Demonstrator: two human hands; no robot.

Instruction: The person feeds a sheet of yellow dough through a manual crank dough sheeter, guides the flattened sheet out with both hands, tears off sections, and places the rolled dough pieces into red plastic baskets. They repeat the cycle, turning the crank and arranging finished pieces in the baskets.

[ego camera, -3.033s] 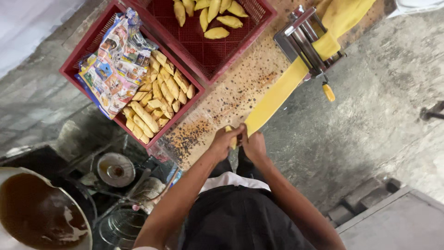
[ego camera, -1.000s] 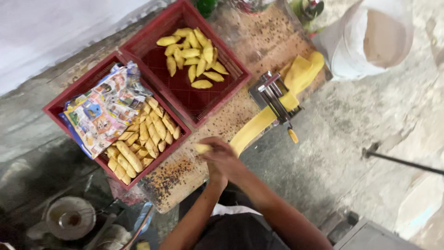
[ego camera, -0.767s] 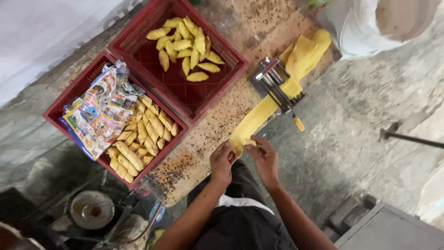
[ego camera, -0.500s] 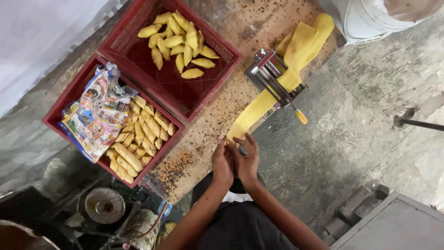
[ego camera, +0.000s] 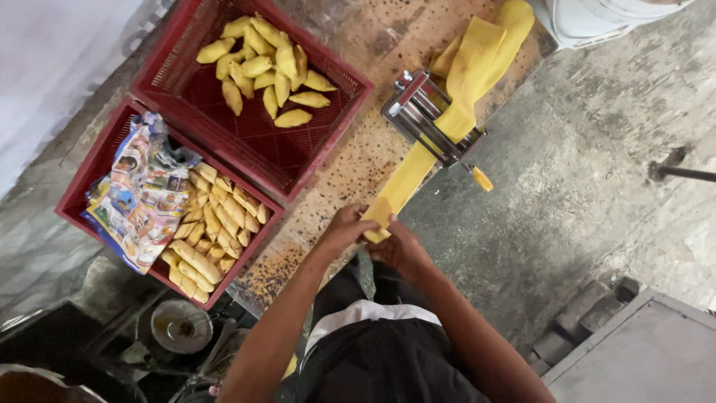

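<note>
Rough concrete floor w/ a speckled wooden board (ego camera: 350,160) running across it. Nearest, left hand (ego camera: 344,227) & right hand (ego camera: 399,246) are meeting, both pinching the end of the yellow dough strip (ego camera: 406,183). Strip is feeding thru the metal roller machine (ego camera: 421,112) just beyond. Farther left, two red crates (ego camera: 224,134) are holding folded yellow pastries (ego camera: 265,67).

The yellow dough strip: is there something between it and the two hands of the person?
Nothing visible stands between them. Both the left hand and the right hand are already on the near end of the yellow dough strip, which runs out of the metal roller machine across the speckled board.
</note>
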